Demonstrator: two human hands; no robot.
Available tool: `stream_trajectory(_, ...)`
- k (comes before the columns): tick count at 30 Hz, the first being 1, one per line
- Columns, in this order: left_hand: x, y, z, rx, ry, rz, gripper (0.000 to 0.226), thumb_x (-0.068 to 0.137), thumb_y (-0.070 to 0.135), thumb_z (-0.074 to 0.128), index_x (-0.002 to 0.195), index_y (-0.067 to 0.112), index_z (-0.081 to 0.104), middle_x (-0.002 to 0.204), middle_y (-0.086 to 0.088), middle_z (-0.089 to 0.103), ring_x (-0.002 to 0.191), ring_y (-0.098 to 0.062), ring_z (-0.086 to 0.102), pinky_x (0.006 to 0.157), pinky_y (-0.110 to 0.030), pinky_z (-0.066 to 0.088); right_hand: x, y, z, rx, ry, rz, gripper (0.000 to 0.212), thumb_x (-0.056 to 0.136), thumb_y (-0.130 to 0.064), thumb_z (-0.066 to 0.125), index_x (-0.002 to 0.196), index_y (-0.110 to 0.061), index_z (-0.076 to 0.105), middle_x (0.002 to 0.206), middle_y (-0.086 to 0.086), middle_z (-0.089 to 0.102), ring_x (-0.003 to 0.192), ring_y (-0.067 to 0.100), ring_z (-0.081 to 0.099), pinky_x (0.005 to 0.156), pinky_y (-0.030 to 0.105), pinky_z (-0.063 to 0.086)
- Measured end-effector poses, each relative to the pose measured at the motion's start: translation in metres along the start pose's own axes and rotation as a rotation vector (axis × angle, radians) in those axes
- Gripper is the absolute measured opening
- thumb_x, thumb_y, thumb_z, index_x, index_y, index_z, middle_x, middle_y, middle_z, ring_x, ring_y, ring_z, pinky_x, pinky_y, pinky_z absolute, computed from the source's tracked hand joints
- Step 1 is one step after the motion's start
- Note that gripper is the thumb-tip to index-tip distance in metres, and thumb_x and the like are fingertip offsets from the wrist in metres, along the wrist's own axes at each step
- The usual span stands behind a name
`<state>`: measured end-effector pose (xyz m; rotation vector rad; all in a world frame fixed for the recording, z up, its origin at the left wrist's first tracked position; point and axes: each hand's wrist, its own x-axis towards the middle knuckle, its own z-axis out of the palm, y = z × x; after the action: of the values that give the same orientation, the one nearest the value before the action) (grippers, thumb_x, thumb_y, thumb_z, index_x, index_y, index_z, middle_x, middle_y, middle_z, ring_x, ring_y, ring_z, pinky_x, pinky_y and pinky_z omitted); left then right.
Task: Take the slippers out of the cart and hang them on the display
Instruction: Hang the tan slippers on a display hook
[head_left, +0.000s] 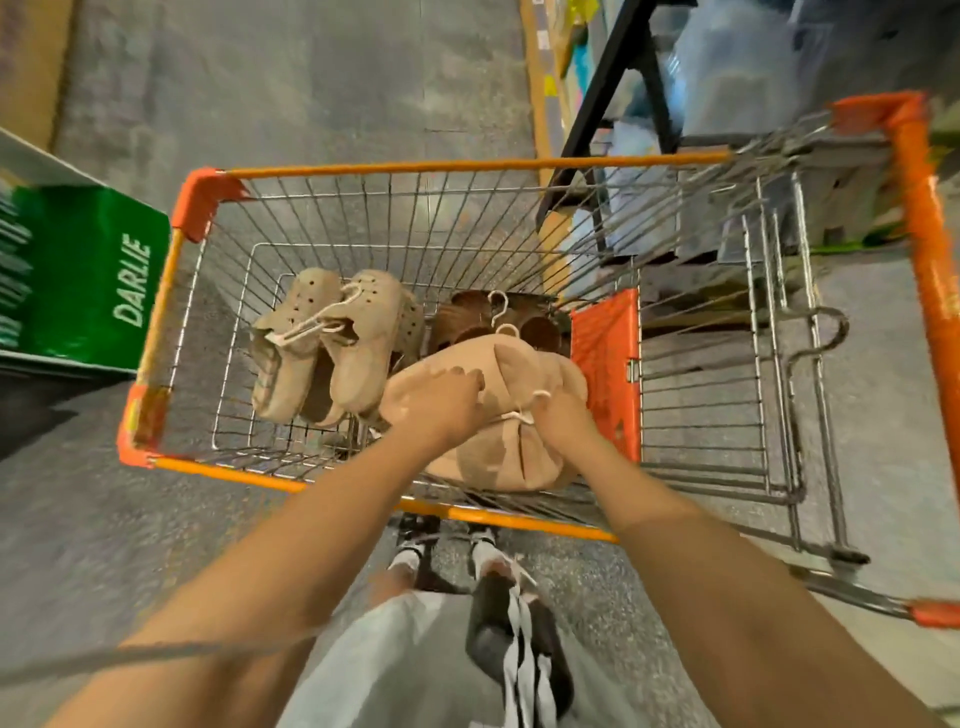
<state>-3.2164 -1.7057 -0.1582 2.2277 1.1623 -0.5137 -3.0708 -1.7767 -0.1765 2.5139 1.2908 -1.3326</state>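
Note:
An orange-rimmed wire cart (322, 483) stands in front of me. Inside on the right lies a pair of pink-beige slippers (511, 452) with a white hanger. My left hand (441, 405) grips the slippers' left side. At the hanger tie in the middle, my right hand (563, 418) pinches the pair. A grey-beige perforated pair (332, 353) on a white hanger lies at the cart's left. A dark brown pair (467, 317) with a white hook lies behind the pink pair, partly hidden. The display is not clearly in view.
A green box marked DARLIE (98, 275) sits on a low shelf at the left. A black metal rack (623, 104) with wrapped goods stands beyond the cart at the upper right. The cart's orange child-seat flap (605, 364) is beside my right hand. Grey floor surrounds the cart.

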Motion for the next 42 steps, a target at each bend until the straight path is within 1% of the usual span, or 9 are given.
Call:
stream_trajectory(9,0.024,0.027,0.012,0.070,0.086,0.040,0.039,0.093,0.032,0.048,0.129,0.017,0.047,0.130,-0.010,0.043,0.122,-0.029,0.036,0.095,-0.041,0.034,0.012,0.018,0.007,0.237,0.109,0.051,0.027,0.097,-0.012,0.038,0.118,-0.008,0.056,0.119,0.017,0.059,0.112,0.034,0.054,0.093,0.038,0.043)
stream_trajectory(12,0.029,0.026,0.012,0.154,0.061,0.076,0.038,0.092,0.034,0.049,0.127,0.020,0.051,0.131,-0.007,0.044,0.125,-0.027,0.036,0.099,-0.042,0.032,0.007,0.012,0.009,0.319,0.158,-0.009,0.039,0.097,-0.010,0.036,0.135,-0.014,0.040,0.117,0.010,0.056,0.108,0.026,0.053,0.094,0.039,0.044)
stream_trajectory(15,0.028,0.022,0.011,0.179,0.019,0.076,0.039,0.093,0.032,0.047,0.129,0.019,0.050,0.136,-0.005,0.042,0.130,-0.024,0.033,0.108,-0.047,0.024,0.001,0.010,0.016,0.190,0.189,-0.048,0.036,0.097,-0.015,0.034,0.133,-0.015,0.039,0.114,0.005,0.057,0.101,0.022,0.054,0.078,0.030,0.040)
stream_trajectory(20,0.016,0.006,0.005,0.216,0.069,0.022,0.048,0.093,0.040,0.047,0.136,0.022,0.039,0.142,-0.010,0.035,0.132,-0.029,0.028,0.108,-0.047,0.025,-0.021,-0.020,-0.002,-0.131,0.190,-0.246,0.031,0.095,-0.011,0.036,0.125,-0.006,0.044,0.124,0.015,0.053,0.114,0.033,0.050,0.089,0.037,0.040)
stream_trajectory(26,-0.027,-0.010,-0.040,0.199,0.214,-0.097,0.055,0.091,0.036,0.050,0.143,0.024,0.033,0.147,-0.010,0.029,0.135,-0.035,0.024,0.108,-0.043,0.025,-0.059,-0.090,-0.057,-0.384,0.326,-0.661,0.039,0.087,0.003,0.042,0.126,-0.003,0.046,0.112,0.017,0.061,0.092,0.037,0.060,0.073,0.039,0.042)
stream_trajectory(29,-0.060,-0.028,-0.074,0.193,0.433,-0.141,0.058,0.090,0.042,0.048,0.142,0.022,0.034,0.139,-0.011,0.039,0.128,-0.033,0.033,0.101,-0.040,0.031,-0.079,-0.138,-0.090,-0.458,0.377,-0.888,0.030,0.074,0.005,0.060,0.104,0.005,0.059,0.086,0.022,0.068,0.067,0.040,0.066,0.055,0.039,0.048)
stream_trajectory(34,-0.137,-0.054,-0.136,0.112,0.714,-0.321,0.057,0.087,0.049,0.042,0.124,0.007,0.055,0.110,-0.017,0.059,0.112,-0.038,0.047,0.096,-0.044,0.034,-0.125,-0.231,-0.120,-0.518,0.579,-1.285,0.015,0.091,-0.015,0.052,0.100,-0.004,0.057,0.095,0.016,0.067,0.081,0.033,0.066,0.064,0.034,0.047)
stream_trajectory(37,-0.211,-0.079,-0.162,0.084,0.940,-0.485,0.035,0.079,0.035,0.062,0.094,0.004,0.063,0.092,-0.017,0.064,0.100,-0.037,0.051,0.090,-0.045,0.037,-0.174,-0.292,-0.106,-0.481,0.459,-1.407,0.023,0.097,-0.025,0.042,0.103,-0.006,0.052,0.107,0.017,0.062,0.097,0.037,0.060,0.072,0.039,0.042)
stream_trajectory(42,-0.326,-0.121,-0.146,0.320,1.026,-0.701,0.029,0.064,0.043,0.044,0.063,0.017,0.056,0.059,-0.001,0.058,0.062,-0.026,0.058,0.063,-0.034,0.032,-0.244,-0.356,-0.049,-0.344,0.380,-1.654,0.024,0.093,-0.026,0.045,0.103,-0.006,0.053,0.103,0.014,0.063,0.096,0.038,0.058,0.068,0.038,0.038)
